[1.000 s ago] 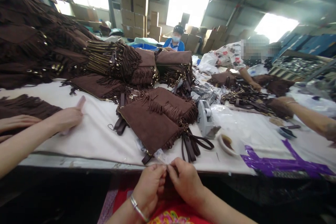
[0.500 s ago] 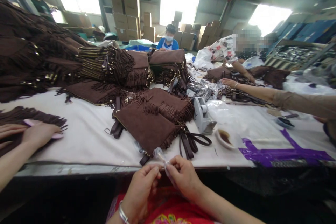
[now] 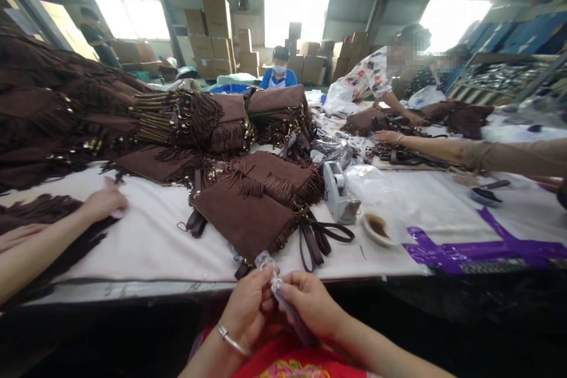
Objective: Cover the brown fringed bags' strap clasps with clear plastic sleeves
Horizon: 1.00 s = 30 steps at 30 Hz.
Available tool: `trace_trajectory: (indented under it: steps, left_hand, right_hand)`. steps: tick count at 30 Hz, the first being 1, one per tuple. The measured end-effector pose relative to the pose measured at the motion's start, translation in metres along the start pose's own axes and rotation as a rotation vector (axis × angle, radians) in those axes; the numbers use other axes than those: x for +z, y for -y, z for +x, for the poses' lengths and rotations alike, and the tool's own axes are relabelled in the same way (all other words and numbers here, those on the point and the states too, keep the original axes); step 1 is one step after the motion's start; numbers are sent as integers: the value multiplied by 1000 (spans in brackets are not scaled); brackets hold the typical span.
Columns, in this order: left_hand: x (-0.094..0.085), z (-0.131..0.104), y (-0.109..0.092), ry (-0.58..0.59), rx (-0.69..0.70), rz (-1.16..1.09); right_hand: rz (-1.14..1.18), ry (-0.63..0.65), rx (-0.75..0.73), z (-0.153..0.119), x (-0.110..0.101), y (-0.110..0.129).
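At the table's front edge my left hand (image 3: pixel 250 302) pinches a bit of crumpled clear plastic (image 3: pixel 266 260) with what looks like a small ring in it. My right hand (image 3: pixel 314 304) is closed right beside it, on a brown strap (image 3: pixel 296 320) whose upper end is wrapped in clear plastic. Fingers hide part of the strap and how its end is fastened. Just beyond my hands lies a brown suede bag (image 3: pixel 248 218) with fringe, its corner near my fingertips. Dark wrist straps (image 3: pixel 316 242) lie to its right.
A tape dispenser (image 3: pixel 340 192) and a bowl of brown liquid (image 3: pixel 378 226) stand to the right, near purple tape (image 3: pixel 465 251). Stacked fringed bags (image 3: pixel 190 118) rise behind. At left a co-worker's hand (image 3: pixel 104 201) holds a pink cloth; another arm (image 3: pixel 434 147) reaches in at right.
My left hand has moved up to the plastic, and the brown strap now shows below my right hand. The co-worker's hand at left has moved right and away with the pink cloth.
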<state>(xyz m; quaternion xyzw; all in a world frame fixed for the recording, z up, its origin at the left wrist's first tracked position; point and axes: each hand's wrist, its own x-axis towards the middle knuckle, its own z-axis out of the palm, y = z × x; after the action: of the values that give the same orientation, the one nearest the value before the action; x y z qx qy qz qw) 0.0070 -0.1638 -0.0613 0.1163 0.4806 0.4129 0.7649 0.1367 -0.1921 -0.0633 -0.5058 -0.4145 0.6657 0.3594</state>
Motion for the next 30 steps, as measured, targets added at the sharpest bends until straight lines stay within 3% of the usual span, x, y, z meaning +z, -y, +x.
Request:
trace_trajectory:
  steps: [2, 4, 9, 11, 15, 20, 25, 30]
  left_hand:
    - [-2, 1, 2, 9, -20, -11]
    - [-3, -3, 2, 29, -38, 8]
    - [-3, -22, 3, 189, -122, 54]
    - [-5, -23, 7, 134, -91, 122]
    - [-13, -12, 18, -26, 102, 256]
    - [-19, -4, 21, -24, 228, 317]
    - [-8, -10, 13, 51, 102, 196]
    - [-2, -6, 6, -22, 256, 233]
  right_hand:
    - [237, 34, 83, 3, 0, -3]
    - [310, 27, 75, 3, -1, -6]
    - [77, -73, 16, 1, -2, -8]
    - [-37, -113, -37, 1, 0, -10]
    - [-179, -181, -60, 1, 6, -11]
    - [-126, -163, 0, -2, 12, -3]
    - [69, -63, 28, -7, 15, -1]
    - [142, -9, -10, -6, 13, -10]
